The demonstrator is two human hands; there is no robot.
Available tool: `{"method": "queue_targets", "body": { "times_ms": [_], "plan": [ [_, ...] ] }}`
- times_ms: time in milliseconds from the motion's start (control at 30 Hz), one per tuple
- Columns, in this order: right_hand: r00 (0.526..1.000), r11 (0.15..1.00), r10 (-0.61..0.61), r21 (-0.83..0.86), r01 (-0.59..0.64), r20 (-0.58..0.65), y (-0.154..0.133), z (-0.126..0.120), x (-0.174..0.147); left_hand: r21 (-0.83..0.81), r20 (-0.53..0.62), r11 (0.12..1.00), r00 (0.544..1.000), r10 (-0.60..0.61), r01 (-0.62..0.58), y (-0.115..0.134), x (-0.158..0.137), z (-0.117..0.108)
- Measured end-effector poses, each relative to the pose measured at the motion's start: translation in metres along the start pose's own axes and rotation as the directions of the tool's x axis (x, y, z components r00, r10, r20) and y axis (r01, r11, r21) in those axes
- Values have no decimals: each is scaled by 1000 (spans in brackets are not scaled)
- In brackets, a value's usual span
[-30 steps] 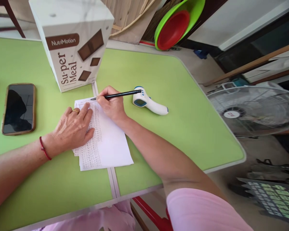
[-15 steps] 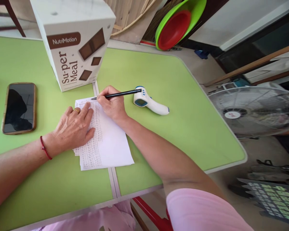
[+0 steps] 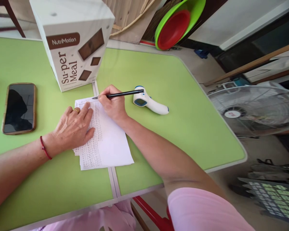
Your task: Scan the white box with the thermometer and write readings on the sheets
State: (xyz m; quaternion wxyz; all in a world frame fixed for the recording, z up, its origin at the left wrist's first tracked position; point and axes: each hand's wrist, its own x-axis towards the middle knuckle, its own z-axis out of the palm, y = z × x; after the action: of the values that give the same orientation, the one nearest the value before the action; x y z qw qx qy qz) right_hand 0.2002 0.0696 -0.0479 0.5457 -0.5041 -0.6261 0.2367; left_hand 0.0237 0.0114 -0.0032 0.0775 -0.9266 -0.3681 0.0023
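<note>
Sheets of white paper point(image 3: 114, 141), partly covered in rows of handwriting, lie on the green table point(image 3: 156, 73). My left hand point(image 3: 73, 128) rests flat on the written side, fingers stretched out and thumb apart. A black pen point(image 3: 121, 94) is pinched in my right hand point(image 3: 114, 106), its tip at the top edge area of the paper. The pen's rear end passes in front of a white and blue infrared thermometer point(image 3: 154, 104), which lies to the right of my right hand.
A white NutriMotion box point(image 3: 72, 64) stands just beyond the paper. Left of my left hand lies a phone point(image 3: 19, 107) with a dark screen. Past the table's right edge is a fan point(image 3: 233, 114); green and red basins point(image 3: 174, 29) lean farther back.
My right hand and the pen have shifted very slightly to the right along the top of the paper. My left hand stays in place.
</note>
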Motion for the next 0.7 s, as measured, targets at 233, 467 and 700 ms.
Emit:
{"method": "queue_targets", "body": {
  "times_ms": [233,467,700],
  "plan": [
    [990,994,-105,-25,103,-89,1,-1,-4,-2,-10,1000,1000,-1,1,0,1,0],
    [1000,995,4,103,-1,-29,3,-1,-1,25,8,1000,1000,3,-4,1,2,1],
    [997,994,79,81,-78,-12,3,-13,10,5,58,1000,998,-10,10,-1,1,-2]
  ]
}}
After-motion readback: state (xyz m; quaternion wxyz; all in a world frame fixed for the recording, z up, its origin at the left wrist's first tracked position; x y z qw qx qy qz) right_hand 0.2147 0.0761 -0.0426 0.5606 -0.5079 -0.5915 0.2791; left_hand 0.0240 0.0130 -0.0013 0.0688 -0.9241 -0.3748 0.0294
